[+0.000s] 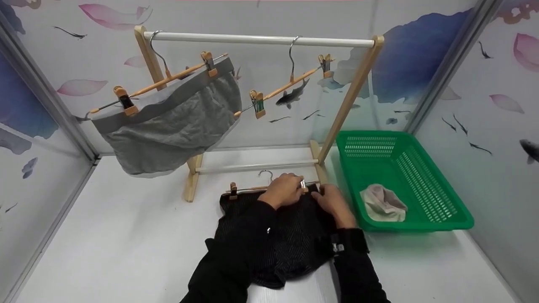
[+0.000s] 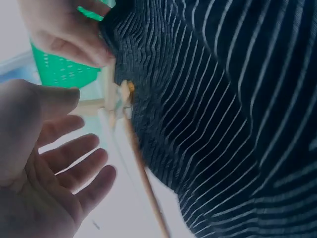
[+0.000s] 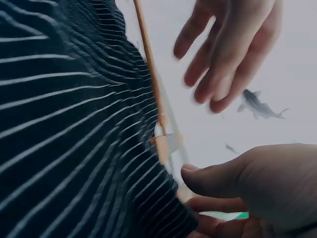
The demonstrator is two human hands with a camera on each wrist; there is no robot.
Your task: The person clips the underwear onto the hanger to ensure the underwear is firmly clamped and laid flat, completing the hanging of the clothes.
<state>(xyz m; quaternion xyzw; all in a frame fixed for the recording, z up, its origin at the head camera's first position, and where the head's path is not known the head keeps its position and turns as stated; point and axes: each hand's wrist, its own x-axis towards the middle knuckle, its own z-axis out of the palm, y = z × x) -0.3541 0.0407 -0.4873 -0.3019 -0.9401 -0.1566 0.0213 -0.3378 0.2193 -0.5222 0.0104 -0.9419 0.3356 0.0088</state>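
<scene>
Dark shorts [image 1: 290, 235] with thin pale stripes lie on the white tabletop. Along their waistband runs a wooden clip hanger [image 1: 252, 190], its left clip [image 1: 233, 191] on the cloth. Near the right clip [image 1: 304, 185], also at the waistband, is my left hand [image 1: 284, 189]. The left wrist view shows that hand [image 2: 64, 158] with fingers spread apart and nothing between them. My right hand [image 1: 334, 202] holds the right corner of the waistband; in the right wrist view its thumb [image 3: 213, 178] and fingers are at that corner.
Behind stands a wooden rack with a white rail [image 1: 252, 39]. Grey briefs [image 1: 177, 122] hang there from a clip hanger, beside a bare clip hanger [image 1: 290, 86]. To the right, a green basket [image 1: 421, 225] contains a pale crumpled cloth [image 1: 384, 204]. Patterned panels enclose the table.
</scene>
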